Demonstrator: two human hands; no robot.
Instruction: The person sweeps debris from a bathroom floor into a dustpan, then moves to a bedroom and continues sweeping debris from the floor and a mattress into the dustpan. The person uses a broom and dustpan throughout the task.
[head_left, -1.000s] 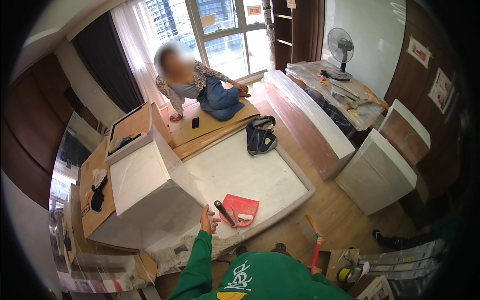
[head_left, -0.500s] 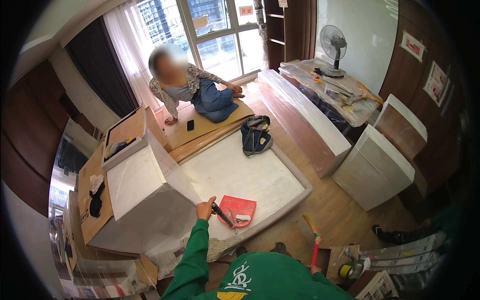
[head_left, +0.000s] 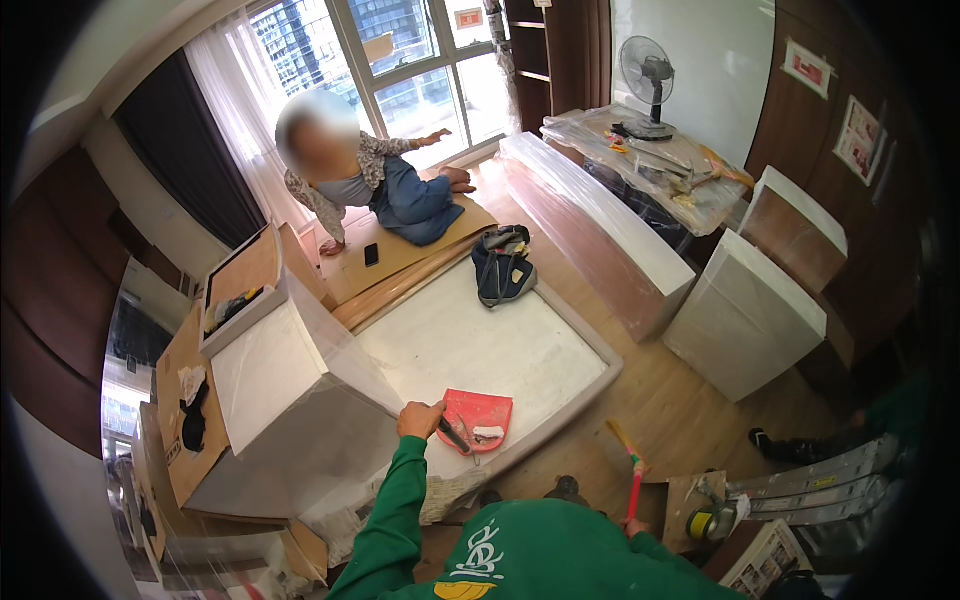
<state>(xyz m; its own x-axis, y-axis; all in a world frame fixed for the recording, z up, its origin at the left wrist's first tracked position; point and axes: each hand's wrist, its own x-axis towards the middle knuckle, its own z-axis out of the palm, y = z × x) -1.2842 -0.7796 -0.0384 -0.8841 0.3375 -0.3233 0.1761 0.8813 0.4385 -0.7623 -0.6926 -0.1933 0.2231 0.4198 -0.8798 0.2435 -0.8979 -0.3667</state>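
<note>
My left hand [head_left: 421, 419] is closed around the dark handle of a red dustpan [head_left: 480, 410]. The dustpan is over the near part of a pale, low bed-like platform [head_left: 540, 345]; whether it touches the surface I cannot tell. A small white scrap [head_left: 488, 432] lies in the pan. Low on the right, my right hand [head_left: 635, 527] grips the red stick of a hand broom [head_left: 634, 490]. Its yellowish bristles point away from me over the wooden floor, and my fingers are only partly visible.
Someone [head_left: 410, 205] sits on cardboard beyond the platform, beside a phone [head_left: 371, 255]. A dark backpack [head_left: 503, 268] rests on the platform. Plastic-wrapped furniture [head_left: 610, 240] and a fan [head_left: 650, 85] stand right. A ladder [head_left: 815, 495] lies near right; a white cabinet [head_left: 270, 375] is left.
The view has shifted a little. The seated person has stretched one arm out toward the window side. My left hand has turned slightly on the dustpan handle; both hands keep their holds.
</note>
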